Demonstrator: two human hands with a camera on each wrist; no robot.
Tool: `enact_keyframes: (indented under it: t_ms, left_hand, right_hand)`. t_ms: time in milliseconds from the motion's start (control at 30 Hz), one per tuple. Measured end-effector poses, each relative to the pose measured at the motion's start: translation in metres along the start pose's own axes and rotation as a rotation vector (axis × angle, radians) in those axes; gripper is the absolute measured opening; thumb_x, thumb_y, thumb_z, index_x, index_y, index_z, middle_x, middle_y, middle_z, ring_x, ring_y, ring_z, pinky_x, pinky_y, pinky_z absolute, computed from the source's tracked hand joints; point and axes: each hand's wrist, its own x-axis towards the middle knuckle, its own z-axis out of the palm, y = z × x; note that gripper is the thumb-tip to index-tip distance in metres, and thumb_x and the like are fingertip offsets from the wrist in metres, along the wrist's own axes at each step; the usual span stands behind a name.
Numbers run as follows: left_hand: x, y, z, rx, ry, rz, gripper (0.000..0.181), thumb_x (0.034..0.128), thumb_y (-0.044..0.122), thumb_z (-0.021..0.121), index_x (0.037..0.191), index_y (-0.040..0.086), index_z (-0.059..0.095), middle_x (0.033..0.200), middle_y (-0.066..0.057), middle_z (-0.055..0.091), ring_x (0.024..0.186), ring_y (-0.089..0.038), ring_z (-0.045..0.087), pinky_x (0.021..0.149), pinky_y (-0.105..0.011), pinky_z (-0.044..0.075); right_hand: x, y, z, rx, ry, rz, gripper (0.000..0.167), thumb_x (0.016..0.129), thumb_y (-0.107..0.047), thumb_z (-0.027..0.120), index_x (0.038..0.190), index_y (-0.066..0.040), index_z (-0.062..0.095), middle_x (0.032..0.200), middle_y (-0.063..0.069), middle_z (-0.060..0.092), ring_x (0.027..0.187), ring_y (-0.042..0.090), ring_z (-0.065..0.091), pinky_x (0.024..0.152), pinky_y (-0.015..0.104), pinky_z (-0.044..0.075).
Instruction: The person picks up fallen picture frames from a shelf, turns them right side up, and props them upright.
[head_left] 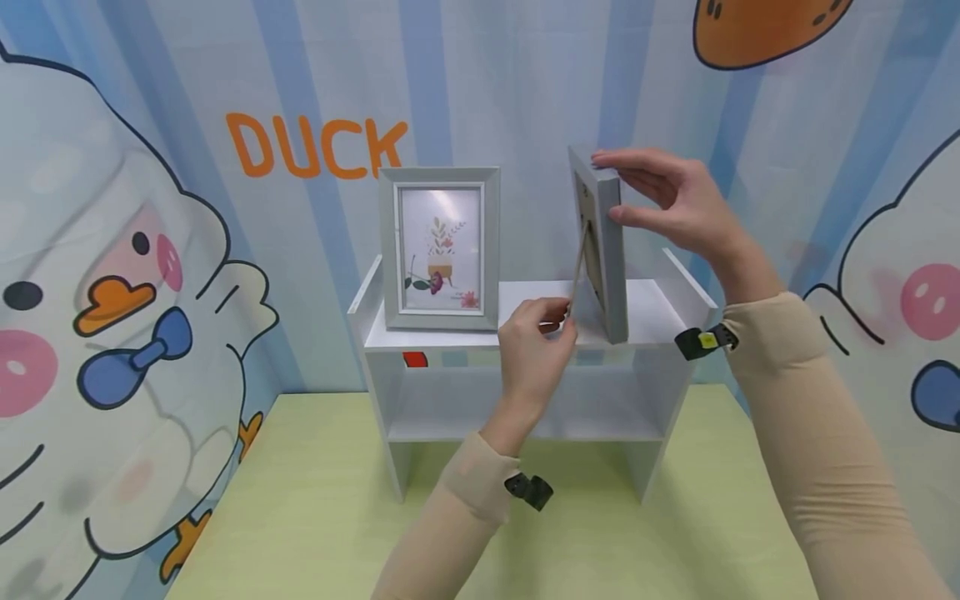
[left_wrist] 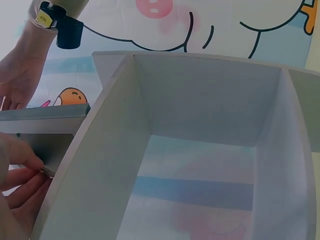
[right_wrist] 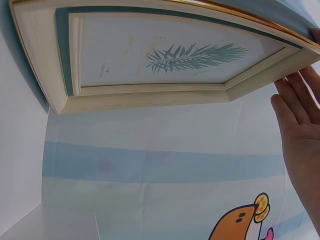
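Observation:
A grey picture frame [head_left: 617, 267] stands nearly edge-on at the right of the shelf top. Its thin support leg [head_left: 580, 262] is swung out from the back. My left hand [head_left: 534, 346] pinches the lower end of that leg between thumb and fingers. Up at the frame's top corner, my right hand [head_left: 675, 196] holds the edge, thumb on the side and fingers over the top. The right wrist view shows the front of the frame [right_wrist: 150, 101], with a green leaf print [right_wrist: 195, 57] inside. In the left wrist view the leg is mostly hidden by the fingers.
Another grey picture frame [head_left: 490, 250], with a flower print, stands upright on the left of the white shelf unit [head_left: 525, 437]. The unit has low side walls and stands on a pale green table [head_left: 315, 500]. A printed duck curtain [head_left: 510, 83] hangs behind.

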Motion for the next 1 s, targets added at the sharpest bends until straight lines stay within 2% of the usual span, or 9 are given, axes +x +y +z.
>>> enact_keyframes:
  t_ms: [267,433,667,833,1000]
  left_hand:
    - [0.003,-0.005,-0.011,0.033,0.008,-0.028,0.014,0.0795,0.000,0.064,0.091,0.000,0.072,0.084,-0.009,0.069,0.074,-0.013,0.068,0.068,-0.014,0.055]
    - [0.005,-0.007,-0.018,0.074,0.034,-0.041,0.012,0.0801,0.000,0.064,0.089,0.001,0.072,0.082,-0.008,0.069,0.075,-0.013,0.067,0.068,-0.014,0.055]
    - [0.004,-0.007,-0.022,0.118,0.042,-0.024,0.012,0.0795,-0.002,0.064,0.087,0.001,0.071,0.081,-0.008,0.069,0.073,-0.014,0.067,0.066,-0.014,0.055]
    - [0.004,-0.008,-0.024,0.128,0.061,-0.014,0.012,0.0793,-0.004,0.064,0.088,0.001,0.071,0.082,-0.009,0.069,0.074,-0.014,0.067,0.067,-0.014,0.055]
    - [0.005,-0.008,-0.023,0.123,0.047,0.001,0.012,0.0798,-0.004,0.064,0.089,0.000,0.071,0.082,-0.009,0.068,0.075,-0.016,0.067,0.068,-0.013,0.055]
  right_hand:
    - [0.005,0.000,0.008,-0.003,-0.016,-0.029,0.051,0.078,0.010,0.068,0.127,0.006,0.055,0.133,0.011,0.056,0.127,0.014,0.049,0.110,0.024,0.036]
    - [0.008,-0.010,0.015,-0.065,-0.031,-0.016,0.050,0.078,0.010,0.068,0.127,0.006,0.055,0.133,0.014,0.056,0.127,0.015,0.050,0.109,0.023,0.036]
    - [0.009,-0.002,0.015,-0.052,-0.045,-0.008,0.052,0.078,0.009,0.069,0.127,0.005,0.055,0.133,0.012,0.056,0.127,0.014,0.049,0.109,0.021,0.036]
    - [0.009,-0.006,0.017,-0.112,-0.048,-0.011,0.052,0.077,0.010,0.069,0.127,0.004,0.056,0.133,0.013,0.056,0.127,0.014,0.049,0.109,0.022,0.036]
    - [0.008,-0.011,0.019,-0.127,-0.044,0.004,0.051,0.078,0.010,0.068,0.128,0.004,0.055,0.134,0.015,0.054,0.128,0.014,0.048,0.110,0.023,0.036]
